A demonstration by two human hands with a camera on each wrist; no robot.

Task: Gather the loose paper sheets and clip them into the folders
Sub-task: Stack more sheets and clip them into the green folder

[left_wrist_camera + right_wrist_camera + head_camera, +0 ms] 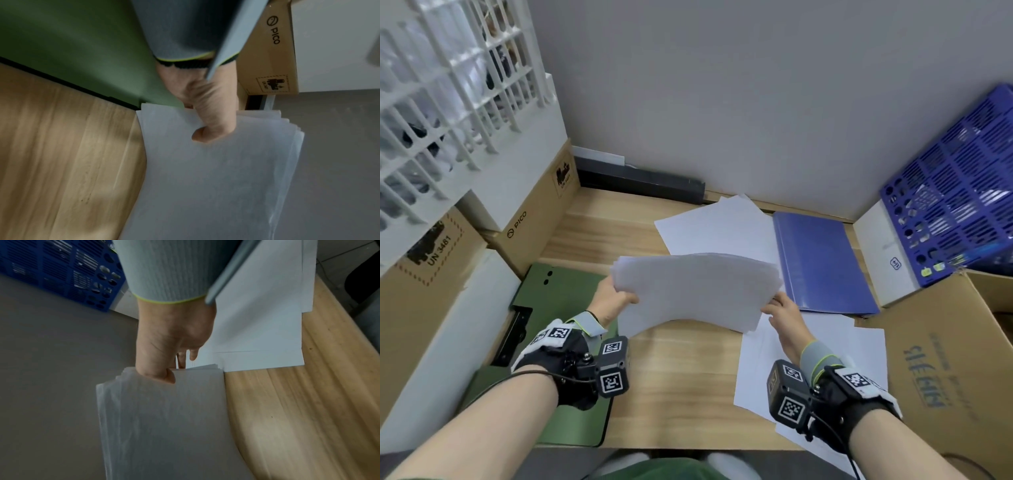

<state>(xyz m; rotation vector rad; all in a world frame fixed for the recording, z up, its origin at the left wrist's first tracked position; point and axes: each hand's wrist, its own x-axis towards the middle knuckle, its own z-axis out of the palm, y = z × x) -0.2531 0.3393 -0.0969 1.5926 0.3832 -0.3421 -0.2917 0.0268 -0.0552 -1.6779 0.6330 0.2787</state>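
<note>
Hands: left hand and right hand, fingers clamped on opposite ends of a paper stack, raised above the wooden surface.
Edges: stack bowed, sheets fanned unevenly.
Left to gather: loose sheets at the back, more sheets at right.
Folders: blue folder closed; green folder lies open, seemingly empty.
Progress: gathering partway; nothing clipped yet.
</note>
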